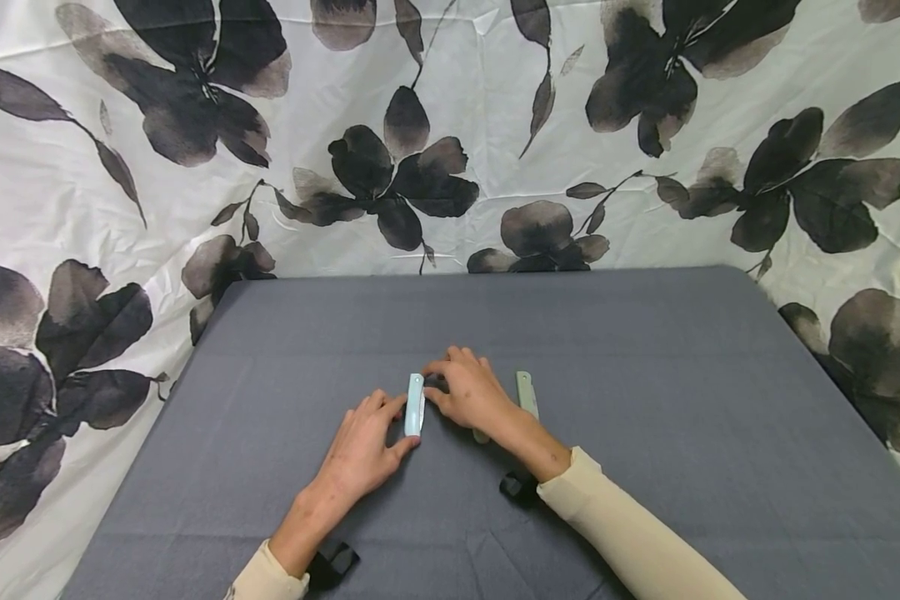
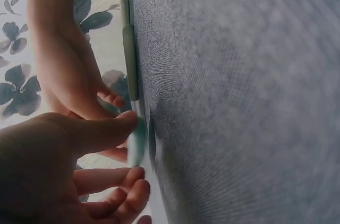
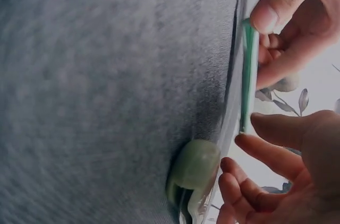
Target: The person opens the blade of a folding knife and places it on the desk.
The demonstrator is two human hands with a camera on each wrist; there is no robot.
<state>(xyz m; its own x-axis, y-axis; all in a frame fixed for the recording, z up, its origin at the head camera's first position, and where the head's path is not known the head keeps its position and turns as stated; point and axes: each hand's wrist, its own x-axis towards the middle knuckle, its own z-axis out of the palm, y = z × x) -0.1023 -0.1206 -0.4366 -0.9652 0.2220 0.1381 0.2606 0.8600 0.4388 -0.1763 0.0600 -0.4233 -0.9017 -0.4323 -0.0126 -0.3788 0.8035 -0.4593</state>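
A light blue folding knife (image 1: 414, 406) stands lengthwise between the two hands, over the middle of the table. My left hand (image 1: 363, 446) grips it from the left, with the thumb at its near end and fingers along its side. From the right, my right hand (image 1: 468, 390) pinches at its far part with thumb and index finger. A thin pale strip shows along the handle's right edge. In the right wrist view the knife (image 3: 248, 75) appears edge-on, its lower end at the right fingertips. Beyond the left thumb, the left wrist view shows its blurred handle (image 2: 137, 141).
Pale green handle-like pieces (image 1: 526, 390) lie on the grey table (image 1: 645, 350), partly hidden under the right forearm. Close up, one green piece (image 3: 197, 163) has a slot with a metallic wavy edge. Floral cloth (image 1: 495, 167) hangs behind the table.
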